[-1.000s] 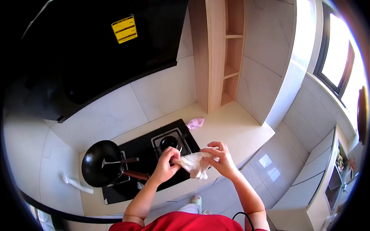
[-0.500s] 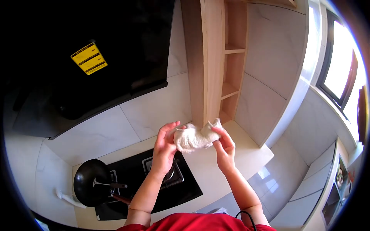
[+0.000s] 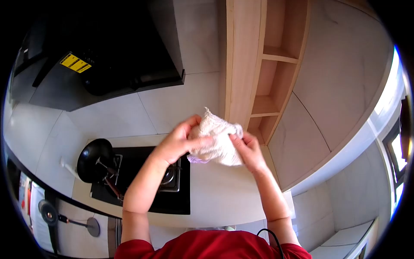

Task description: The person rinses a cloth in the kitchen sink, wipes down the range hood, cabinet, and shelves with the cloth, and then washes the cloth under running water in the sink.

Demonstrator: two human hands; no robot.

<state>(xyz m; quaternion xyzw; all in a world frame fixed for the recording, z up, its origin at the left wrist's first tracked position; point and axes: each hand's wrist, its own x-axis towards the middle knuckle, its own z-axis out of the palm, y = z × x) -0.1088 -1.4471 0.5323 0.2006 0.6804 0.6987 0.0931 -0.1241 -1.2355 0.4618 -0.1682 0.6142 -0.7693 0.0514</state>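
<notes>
Both hands hold a white cloth (image 3: 217,140) up in the air, above the countertop (image 3: 224,190). The left hand (image 3: 181,140) grips the cloth at its left side: the thumb lies across the face of the cloth and the other fingers go partly behind it. The right hand (image 3: 249,151) pinches the right edge between the thumb and the fingers. The cloth is crumpled, with one thin corner pointing upward.

Just below the cloth in the view, a pale purple cloth (image 3: 197,160) is partly hidden, near the far right corner of the black gas stove (image 3: 177,203). At the left end of the stove stands a black wok (image 3: 92,159), and a spatula (image 3: 107,165) rests in it. Beyond, on the left, hangs a dark range hood (image 3: 129,52) with a yellow label (image 3: 76,63). A wooden shelf (image 3: 280,58) rises on the far right.
</notes>
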